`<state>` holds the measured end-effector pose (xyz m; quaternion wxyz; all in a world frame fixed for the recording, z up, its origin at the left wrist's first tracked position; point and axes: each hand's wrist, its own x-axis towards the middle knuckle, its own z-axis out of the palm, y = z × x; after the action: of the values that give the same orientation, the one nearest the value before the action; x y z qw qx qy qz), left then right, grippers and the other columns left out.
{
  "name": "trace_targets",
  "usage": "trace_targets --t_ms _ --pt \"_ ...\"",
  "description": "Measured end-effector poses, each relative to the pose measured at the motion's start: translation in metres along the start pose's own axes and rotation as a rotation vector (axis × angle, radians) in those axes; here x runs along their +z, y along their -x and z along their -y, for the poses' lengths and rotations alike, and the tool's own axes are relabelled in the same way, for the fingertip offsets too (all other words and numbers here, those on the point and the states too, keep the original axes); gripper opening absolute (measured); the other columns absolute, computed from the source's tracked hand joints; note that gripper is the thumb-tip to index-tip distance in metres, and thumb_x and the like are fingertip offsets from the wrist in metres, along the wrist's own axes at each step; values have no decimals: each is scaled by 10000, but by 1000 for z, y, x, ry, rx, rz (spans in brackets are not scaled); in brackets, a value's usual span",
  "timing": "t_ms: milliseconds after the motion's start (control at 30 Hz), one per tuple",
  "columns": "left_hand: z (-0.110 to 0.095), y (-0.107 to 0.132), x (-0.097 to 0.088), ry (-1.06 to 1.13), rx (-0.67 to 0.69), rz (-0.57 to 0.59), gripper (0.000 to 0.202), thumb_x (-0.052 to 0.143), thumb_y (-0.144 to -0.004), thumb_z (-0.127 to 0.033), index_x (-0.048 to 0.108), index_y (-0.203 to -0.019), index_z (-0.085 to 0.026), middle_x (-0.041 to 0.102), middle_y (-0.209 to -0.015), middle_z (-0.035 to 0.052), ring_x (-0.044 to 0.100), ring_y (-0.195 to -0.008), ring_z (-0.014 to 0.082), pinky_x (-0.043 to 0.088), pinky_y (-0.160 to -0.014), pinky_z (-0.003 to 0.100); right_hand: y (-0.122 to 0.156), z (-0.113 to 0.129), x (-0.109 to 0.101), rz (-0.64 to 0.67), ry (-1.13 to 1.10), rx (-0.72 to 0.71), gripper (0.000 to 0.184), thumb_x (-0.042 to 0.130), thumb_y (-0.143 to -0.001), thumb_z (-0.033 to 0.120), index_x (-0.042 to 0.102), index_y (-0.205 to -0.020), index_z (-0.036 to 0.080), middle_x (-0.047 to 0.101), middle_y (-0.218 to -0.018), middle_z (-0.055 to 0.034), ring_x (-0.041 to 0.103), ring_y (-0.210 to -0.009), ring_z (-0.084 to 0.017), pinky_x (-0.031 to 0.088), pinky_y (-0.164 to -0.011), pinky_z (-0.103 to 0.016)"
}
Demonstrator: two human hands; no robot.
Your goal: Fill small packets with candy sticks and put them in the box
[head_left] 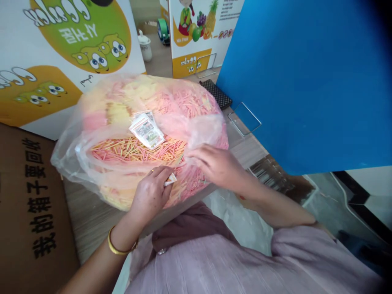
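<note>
A large clear plastic bag full of thin pink and yellow sticks lies on the wooden table, its mouth open towards me. Two small printed white packets overlap on top of the bag, above the opening. My left hand is at the near edge of the opening, fingers curled round a small white and orange packet whose end sticks out. With fingers bent together, my right hand grips the bag's plastic at the right end of the opening. Its fingertips are partly hidden.
Printed cartons stand behind and left, with a brown cardboard box at lower left. A blue panel rises at right beside a black checkered wallet-like item. A lidded white cup and green tape roll are behind.
</note>
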<state>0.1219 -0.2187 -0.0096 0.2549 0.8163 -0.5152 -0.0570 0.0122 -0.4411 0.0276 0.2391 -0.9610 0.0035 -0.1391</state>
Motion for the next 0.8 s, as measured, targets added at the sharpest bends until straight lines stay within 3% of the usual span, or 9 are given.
trace_targets --t_ms 100,200,267,333,433,533,600,667,800 --pt "4 -1 -7 -3 -90 -92 279 441 -956 -121 649 -1139 -155 726 -1127 111 700 -1058 252 575 -923 396 -22 -1 23 395 210 31 255 501 -1036 274 645 -1152 99 663 -1120 -151 629 -982 -232 463 -783 -329" --pt "11 -1 -15 -98 -97 -111 380 447 -954 -133 612 -1296 -159 719 -1257 121 686 -1163 262 558 -994 412 -29 -7 28 489 255 -1 253 531 -1029 303 662 -1081 92 650 -1102 -145 627 -966 -231 445 -768 -321" --pt "15 -2 -23 -234 -85 -52 447 472 -933 -127 579 -1367 -139 709 -1301 144 682 -1178 295 559 -986 442 -26 -10 20 473 186 -78 218 522 -1032 281 668 -1041 119 636 -1104 -121 625 -970 -215 450 -793 -315" --pt "19 -1 -31 -385 -101 11 429 497 -924 -135 605 -1339 -117 746 -1193 158 713 -1067 323 579 -879 453 -20 -10 7 392 97 -113 203 513 -1035 276 666 -1037 143 623 -1123 -108 623 -964 -200 463 -822 -318" --pt "20 5 -46 -453 -111 48 280 524 -957 -218 676 -1177 -136 754 -986 121 719 -881 304 563 -752 421 -11 -3 -12 76 -4 -36 198 530 -1021 293 638 -1135 172 602 -1236 -120 618 -1010 -209 486 -868 -349" --pt "18 17 -56 -347 -49 74 218 564 -973 -316 681 -1084 -169 721 -942 76 702 -829 254 546 -737 382 -13 12 -8 -182 -62 -74 260 492 -1029 273 603 -1254 205 595 -1312 -121 591 -1128 -232 471 -958 -400" --pt "16 26 -58 -319 3 128 166 582 -956 -273 684 -1058 -191 694 -895 51 685 -800 233 528 -697 354 -21 22 12 -124 -92 -250 275 445 -1052 264 606 -1264 196 647 -1234 -106 583 -1128 -227 445 -985 -408" --pt "13 34 -59 -336 53 175 185 573 -913 -160 685 -1054 -204 682 -918 50 669 -808 223 515 -674 335 -30 29 42 37 -84 -422 281 432 -1071 293 629 -1212 150 693 -1086 -98 593 -1039 -220 430 -941 -391" --pt "7 48 -56 -405 162 143 260 521 -848 -44 660 -1017 -183 686 -943 60 628 -821 223 506 -667 328 -37 36 86 195 -56 -567 342 404 -1094 332 648 -965 131 673 -843 -54 562 -810 -172 372 -782 -330"
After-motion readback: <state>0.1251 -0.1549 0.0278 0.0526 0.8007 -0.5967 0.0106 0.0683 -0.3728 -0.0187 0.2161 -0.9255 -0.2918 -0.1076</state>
